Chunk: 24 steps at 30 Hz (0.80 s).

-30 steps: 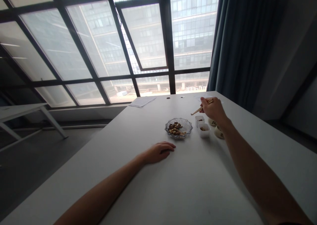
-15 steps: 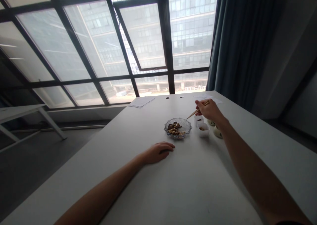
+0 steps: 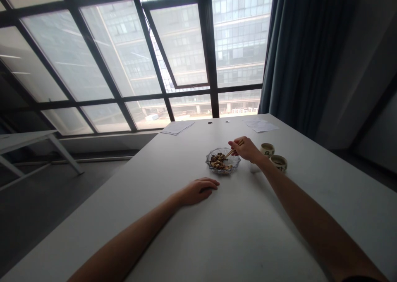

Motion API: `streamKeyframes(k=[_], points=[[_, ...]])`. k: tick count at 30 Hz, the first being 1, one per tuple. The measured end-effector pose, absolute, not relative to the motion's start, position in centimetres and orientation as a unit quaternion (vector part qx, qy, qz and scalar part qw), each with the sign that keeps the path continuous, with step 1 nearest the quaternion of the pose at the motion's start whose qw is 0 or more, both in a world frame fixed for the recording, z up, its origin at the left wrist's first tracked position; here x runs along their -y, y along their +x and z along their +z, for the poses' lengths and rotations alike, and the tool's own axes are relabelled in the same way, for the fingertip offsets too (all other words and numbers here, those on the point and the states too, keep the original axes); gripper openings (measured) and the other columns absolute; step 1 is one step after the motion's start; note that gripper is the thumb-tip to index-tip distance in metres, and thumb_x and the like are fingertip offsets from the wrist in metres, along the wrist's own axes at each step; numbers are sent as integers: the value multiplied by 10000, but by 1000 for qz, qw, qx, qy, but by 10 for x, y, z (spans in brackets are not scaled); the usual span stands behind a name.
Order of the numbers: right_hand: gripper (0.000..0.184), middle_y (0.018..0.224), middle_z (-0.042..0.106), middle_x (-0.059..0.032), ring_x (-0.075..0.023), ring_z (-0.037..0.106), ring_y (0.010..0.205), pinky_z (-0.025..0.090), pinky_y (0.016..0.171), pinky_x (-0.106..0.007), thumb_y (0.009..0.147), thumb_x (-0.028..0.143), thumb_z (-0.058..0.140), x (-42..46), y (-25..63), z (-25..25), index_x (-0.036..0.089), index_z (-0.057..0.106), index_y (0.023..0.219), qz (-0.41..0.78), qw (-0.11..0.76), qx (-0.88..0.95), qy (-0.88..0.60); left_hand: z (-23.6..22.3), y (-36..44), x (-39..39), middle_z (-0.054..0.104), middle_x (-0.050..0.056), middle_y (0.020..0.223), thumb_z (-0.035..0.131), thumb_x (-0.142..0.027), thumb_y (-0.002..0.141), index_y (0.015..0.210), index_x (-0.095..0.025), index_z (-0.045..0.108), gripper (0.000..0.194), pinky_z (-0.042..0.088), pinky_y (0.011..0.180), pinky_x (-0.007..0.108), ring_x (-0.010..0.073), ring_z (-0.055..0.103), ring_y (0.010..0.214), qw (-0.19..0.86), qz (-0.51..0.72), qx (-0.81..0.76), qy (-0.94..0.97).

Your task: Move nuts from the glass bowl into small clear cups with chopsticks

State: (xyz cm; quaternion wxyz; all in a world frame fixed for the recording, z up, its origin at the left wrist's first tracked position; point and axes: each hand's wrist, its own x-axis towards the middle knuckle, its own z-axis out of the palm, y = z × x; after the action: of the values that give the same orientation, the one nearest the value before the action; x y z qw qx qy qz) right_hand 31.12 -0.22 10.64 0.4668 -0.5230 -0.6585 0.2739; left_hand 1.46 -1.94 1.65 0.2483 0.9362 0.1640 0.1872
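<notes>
My right hand [image 3: 245, 149] grips a pair of wooden chopsticks [image 3: 230, 153], their tips reaching into a clear glass dish [image 3: 235, 165] with a scalloped rim. Mixed nut-like pieces [image 3: 218, 162], pale and dark brown, lie mostly in the left part of that dish; whether the tips pinch one is too small to tell. Lying flat on the white table [image 3: 182, 158], my left hand [image 3: 198, 190] rests just in front of the dish, fingers stretched out and holding nothing. A small white plastic cup [image 3: 254, 167] shows partly beneath my right wrist, which hides the rest.
Two cream cups with dark characters, a farther cup [image 3: 267, 149] and a nearer cup [image 3: 279, 163], stand right of my right wrist. Paper sheets [image 3: 177, 127] lie at the far left, and another sheet [image 3: 262, 125] at the far right. Windows and a dark curtain [image 3: 288, 67] are beyond.
My right hand has moved left and slightly down, bringing the chopstick tips from beyond the dish's rim into it. Its wrist now covers the small plastic cups. The left hand stays put.
</notes>
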Motion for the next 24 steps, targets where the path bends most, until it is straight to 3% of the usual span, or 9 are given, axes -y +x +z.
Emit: streamKeyframes(k=[5, 24], points=[[459, 649, 742, -108, -193, 737, 551, 560, 492, -217, 947, 507, 672, 0, 312, 105, 138, 696, 673, 240, 493, 650, -526, 17, 15, 20, 687, 109, 1365, 558, -291, 1030, 1255, -221, 708, 280, 493, 1117, 347, 227, 646, 1258, 250, 189, -164, 935], [441, 590, 717, -106, -225, 724, 522, 555, 479, -266, 975, 447, 624, 12, 317, 127, 167, 677, 638, 160, 516, 621, -568, 16, 11, 21, 681, 95, 1370, 538, -268, 1033, 1252, -230, 702, 277, 487, 1119, 323, 219, 643, 1263, 247, 184, -162, 938]])
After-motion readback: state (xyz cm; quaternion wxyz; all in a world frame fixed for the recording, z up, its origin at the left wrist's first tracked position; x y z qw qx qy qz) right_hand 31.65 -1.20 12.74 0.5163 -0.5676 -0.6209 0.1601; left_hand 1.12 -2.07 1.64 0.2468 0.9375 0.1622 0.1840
